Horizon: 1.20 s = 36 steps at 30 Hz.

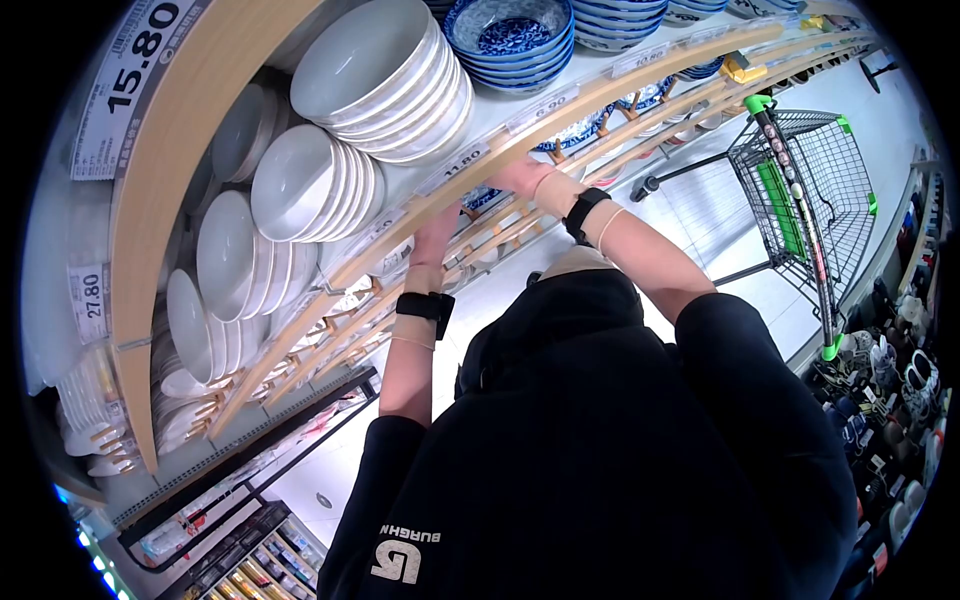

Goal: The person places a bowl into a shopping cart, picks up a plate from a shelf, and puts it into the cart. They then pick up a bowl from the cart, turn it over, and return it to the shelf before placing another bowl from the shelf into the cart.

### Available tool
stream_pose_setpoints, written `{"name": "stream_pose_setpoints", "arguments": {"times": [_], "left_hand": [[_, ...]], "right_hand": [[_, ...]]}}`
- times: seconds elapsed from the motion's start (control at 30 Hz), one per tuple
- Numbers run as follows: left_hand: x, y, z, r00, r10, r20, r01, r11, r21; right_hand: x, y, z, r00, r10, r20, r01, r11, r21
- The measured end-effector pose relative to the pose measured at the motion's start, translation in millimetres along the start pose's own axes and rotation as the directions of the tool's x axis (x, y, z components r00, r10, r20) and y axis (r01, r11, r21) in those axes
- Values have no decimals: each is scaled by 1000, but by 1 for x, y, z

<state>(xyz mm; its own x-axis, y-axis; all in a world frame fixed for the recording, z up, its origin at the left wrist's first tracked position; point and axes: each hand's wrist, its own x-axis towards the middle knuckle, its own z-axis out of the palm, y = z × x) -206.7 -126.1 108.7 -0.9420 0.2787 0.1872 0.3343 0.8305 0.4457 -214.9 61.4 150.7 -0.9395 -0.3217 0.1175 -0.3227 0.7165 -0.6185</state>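
Both my hands reach under the edge of the upper shelf toward the tier below. My left hand is beside that edge, its fingers hidden behind it. To its right, my right hand reaches in the same way, fingers also out of sight. A bit of blue-patterned dishware shows between the two hands; whether either one touches it I cannot tell. White bowls stand stacked on the upper shelf above my hands. Blue-and-white bowls are stacked farther right.
Smaller stacks of white bowls lean on their sides along the shelf. Price tags line its edge. Behind my right arm stands a shopping cart with green trim. Shoes fill a display at the far right, and a black rail runs lower left.
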Motion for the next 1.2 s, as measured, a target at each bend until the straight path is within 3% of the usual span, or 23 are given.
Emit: {"name": "stream_pose_setpoints", "arguments": {"times": [0.07,0.17,0.23,0.3,0.43,0.47,0.5,0.53,0.57,0.6,0.7,0.73,0.83,0.87,0.97,1.0,1.1,1.13,1.2], "left_hand": [[0,0,-4,1000,0,1,0,1000,-7],[8,8,-9,973,-38,227,-15,974,227],[11,13,-10,942,281,181,-326,895,306],[12,22,-12,907,387,166,-420,861,288],[11,63,-38,971,202,131,-217,969,116],[11,63,-37,961,240,141,-270,926,263],[11,62,-36,949,278,150,-315,859,404],[14,50,-33,897,385,216,-425,618,662],[17,42,-28,830,464,311,-475,292,830],[19,45,-27,894,445,54,-423,798,430],[28,65,-25,886,406,224,-462,735,497],[31,98,-30,947,145,288,-229,931,283],[39,108,-7,886,425,187,-463,789,403],[43,112,-2,892,373,256,-451,780,434],[53,115,19,826,496,268,-563,752,344],[55,121,22,844,435,314,-527,780,338],[58,122,30,806,511,299,-589,746,311],[59,121,32,809,496,314,-582,749,318],[62,118,32,803,497,328,-589,743,316]], "right_hand": [[-3,-2,-9,998,53,38,-55,996,69],[-4,13,-1,993,119,-20,-117,990,77],[-5,24,12,991,89,-95,-88,996,17],[-4,31,27,975,77,-210,-45,987,152],[-3,38,28,961,76,-266,-22,980,200],[-5,40,31,922,86,-378,0,975,222],[-8,39,33,854,252,-456,-42,905,423],[-12,37,36,763,420,-492,-47,795,605],[-16,37,38,654,582,-484,-16,650,760],[-20,41,43,595,652,-470,-42,609,792],[-30,33,51,412,744,-527,-16,584,811],[-33,38,56,376,750,-544,-82,612,787],[-33,54,79,317,828,-463,-170,530,831],[-37,59,86,356,851,-387,-217,478,851],[-37,69,101,309,772,-556,-155,618,771],[-36,69,103,274,774,-571,-124,617,777],[-35,64,106,278,833,-478,-134,526,840],[-38,64,105,352,846,-402,-155,476,866],[-37,63,104,375,824,-424,-168,511,843]]}}
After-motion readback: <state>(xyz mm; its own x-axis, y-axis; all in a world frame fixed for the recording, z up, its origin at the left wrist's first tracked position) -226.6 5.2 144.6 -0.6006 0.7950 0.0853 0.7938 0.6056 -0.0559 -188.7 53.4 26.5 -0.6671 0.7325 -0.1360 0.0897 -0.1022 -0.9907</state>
